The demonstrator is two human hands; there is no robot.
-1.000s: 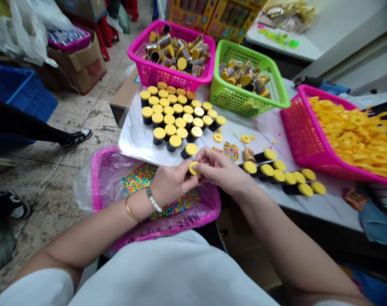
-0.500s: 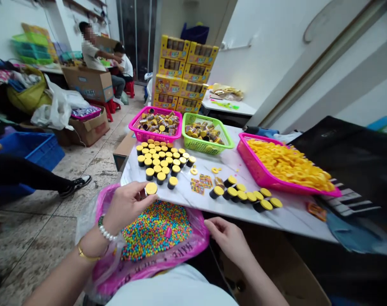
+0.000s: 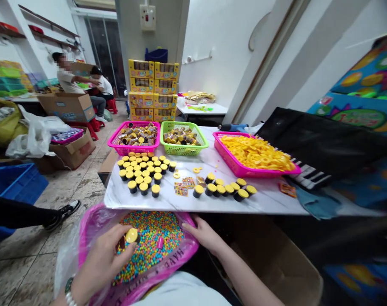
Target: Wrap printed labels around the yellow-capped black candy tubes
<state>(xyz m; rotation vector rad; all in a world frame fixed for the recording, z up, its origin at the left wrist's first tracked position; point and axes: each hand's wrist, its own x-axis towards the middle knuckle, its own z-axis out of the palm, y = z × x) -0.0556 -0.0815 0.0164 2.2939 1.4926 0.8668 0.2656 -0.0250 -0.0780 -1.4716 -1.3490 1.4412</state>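
Note:
My left hand is closed around a small dark tub with a yellow lid, holding it above many tiny coloured candy balls. These balls fill a plastic-lined pink basin in front of me, below the table edge. A small pink cup lies among them. Gripping the basin's right rim is my right hand, thumb on top, other fingers partly hidden. On the white table, several yellow-lidded tubs stand at left and another group towards the middle.
Behind the tubs are a pink basket and a green basket of small containers. A pink basket of yellow rings stands right, beside a black bag. Yellow boxes are stacked behind. Two people sit at far left.
My left hand has moved the yellow-lidded tub from the table edge down over the candy balls. My right hand stays at the basin rim. The view has shifted right.

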